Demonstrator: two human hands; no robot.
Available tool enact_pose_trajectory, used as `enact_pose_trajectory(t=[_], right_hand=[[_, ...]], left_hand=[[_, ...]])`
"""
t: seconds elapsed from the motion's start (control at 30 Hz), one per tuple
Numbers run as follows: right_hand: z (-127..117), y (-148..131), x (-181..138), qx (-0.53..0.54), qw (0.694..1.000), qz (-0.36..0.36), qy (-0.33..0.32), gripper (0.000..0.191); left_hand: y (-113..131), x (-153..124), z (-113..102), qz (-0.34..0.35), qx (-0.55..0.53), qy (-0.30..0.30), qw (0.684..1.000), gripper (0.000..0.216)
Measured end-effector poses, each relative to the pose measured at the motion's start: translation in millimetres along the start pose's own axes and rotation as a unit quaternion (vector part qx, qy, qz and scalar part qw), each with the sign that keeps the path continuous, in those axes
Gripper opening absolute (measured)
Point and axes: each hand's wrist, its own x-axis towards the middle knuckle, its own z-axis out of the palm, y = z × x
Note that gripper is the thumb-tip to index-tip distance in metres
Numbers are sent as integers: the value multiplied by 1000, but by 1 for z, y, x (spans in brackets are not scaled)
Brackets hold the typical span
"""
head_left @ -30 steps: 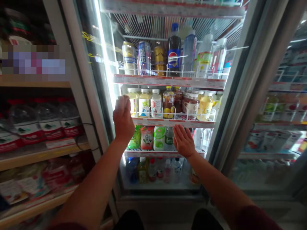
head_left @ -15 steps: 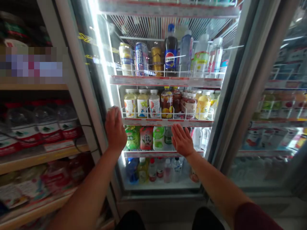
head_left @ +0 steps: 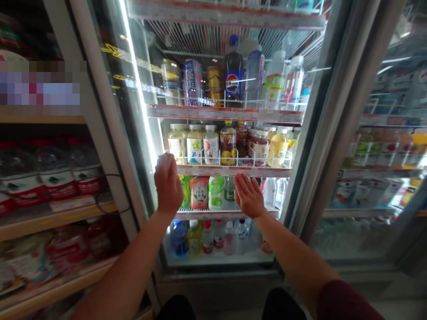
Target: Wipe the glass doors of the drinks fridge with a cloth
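My left hand (head_left: 167, 189) is raised before the left side of a lit drinks cooler's glass door (head_left: 200, 46). Its fingers point up and lie close together; a pale patch shows at the blurred fingertips, and I cannot tell what it is. My right hand (head_left: 248, 195) is flat with straight fingers, in front of the shelf edge (head_left: 213, 170) and the lower bottles. I see nothing in it. Whether either palm touches the glass is hidden. Behind the hands stand a red drink pack (head_left: 199, 193), a green-and-white bottle (head_left: 216, 193) and tea bottles (head_left: 211, 144).
On the left, a wooden shelf (head_left: 56, 216) carries large red-labelled water bottles (head_left: 60, 166). A second glass-fronted cooler (head_left: 376, 178) stands at the right beyond the metal door frame (head_left: 333, 111). Cans and a cola bottle (head_left: 234, 73) fill the upper shelf.
My left hand has moved right across the cooler front, partly covering the green pack. My right hand stays near the same shelf spot. The view has shifted slightly right.
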Motion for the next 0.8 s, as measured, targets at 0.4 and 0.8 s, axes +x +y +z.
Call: enact_pose_trajectory(t=[0.4,0.8], right_hand=[[-11,2,-21,-14,996,84,-32,72],[4,-3,-36,-31,996,85,-12,74]], left_hand=[[24,57,13,28,-18,-9,999,65],[77,65,28,47,-33,-54,997,68]])
